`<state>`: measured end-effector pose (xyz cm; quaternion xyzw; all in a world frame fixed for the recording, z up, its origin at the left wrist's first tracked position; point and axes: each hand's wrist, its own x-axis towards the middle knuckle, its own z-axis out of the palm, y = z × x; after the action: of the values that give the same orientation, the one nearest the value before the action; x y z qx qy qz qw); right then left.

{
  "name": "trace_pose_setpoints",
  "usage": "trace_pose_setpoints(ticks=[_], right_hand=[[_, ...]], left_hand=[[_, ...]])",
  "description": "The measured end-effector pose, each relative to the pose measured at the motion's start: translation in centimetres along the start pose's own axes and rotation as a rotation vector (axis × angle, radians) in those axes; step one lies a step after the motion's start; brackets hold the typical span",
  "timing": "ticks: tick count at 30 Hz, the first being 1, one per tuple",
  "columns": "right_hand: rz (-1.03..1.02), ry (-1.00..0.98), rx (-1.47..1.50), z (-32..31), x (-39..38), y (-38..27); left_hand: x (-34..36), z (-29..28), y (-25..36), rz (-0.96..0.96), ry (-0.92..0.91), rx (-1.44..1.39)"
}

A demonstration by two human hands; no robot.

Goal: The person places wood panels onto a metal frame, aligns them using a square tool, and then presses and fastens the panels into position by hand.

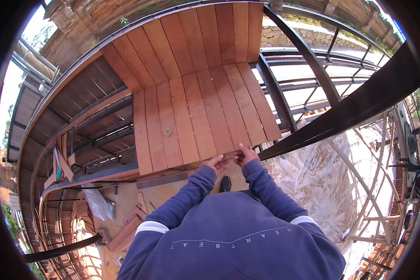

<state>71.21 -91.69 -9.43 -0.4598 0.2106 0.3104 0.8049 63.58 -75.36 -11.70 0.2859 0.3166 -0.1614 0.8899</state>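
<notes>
Reddish-brown wooden planks (pixel 196 112) lie side by side, forming a bench seat with an upright plank back (pixel 186 42) behind it. At the seat's front edge is my left hand (pixel 216 164), its fingers stretched toward the right and partly apart just below the plank ends. Close beside it, my right hand (pixel 246 155) has thumb and fingers drawn together at the end of a plank toward the right. What it pinches, if anything, is too small to tell. A small round roll-like object (pixel 167 132) rests on the left part of the seat.
Black metal frame bars (pixel 280 93) curve away to the right, with a thick dark beam (pixel 350 107) crossing there. Bare frame rails (pixel 107 135) continue leftward. Below lie stacked planks (pixel 128 228), a clear plastic bag (pixel 98 203) and a stained sheet (pixel 308 177). Crossed poles (pixel 368 186) stand at right.
</notes>
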Motion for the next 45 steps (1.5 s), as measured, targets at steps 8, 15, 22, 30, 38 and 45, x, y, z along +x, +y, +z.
trace_pose_setpoints(ticks=[8,15,22,30,38,45], right_hand=[[-0.035,0.038,-0.036,-0.2,0.9,0.5],[-0.053,0.043,-0.044,-1.3,2.0,1.0],[-0.108,0.045,-0.049,-0.7,1.3,1.0],[-0.111,0.041,-0.031,-0.9,1.6,1.4],[-0.113,0.049,-0.008,-1.1,1.7,1.5],[-0.143,0.049,-0.015,-1.0,2.0,1.5]], left_hand=[[0.4,0.2,-0.7,-0.047,-0.031,0.041],[-3.9,7.2,3.1,0.199,-0.285,1.102],[1.8,12.5,9.5,0.979,0.034,1.859],[3.1,12.7,8.5,0.733,0.185,2.377],[3.7,12.5,8.2,0.736,0.172,2.358],[3.6,12.6,8.3,0.761,0.153,2.335]])
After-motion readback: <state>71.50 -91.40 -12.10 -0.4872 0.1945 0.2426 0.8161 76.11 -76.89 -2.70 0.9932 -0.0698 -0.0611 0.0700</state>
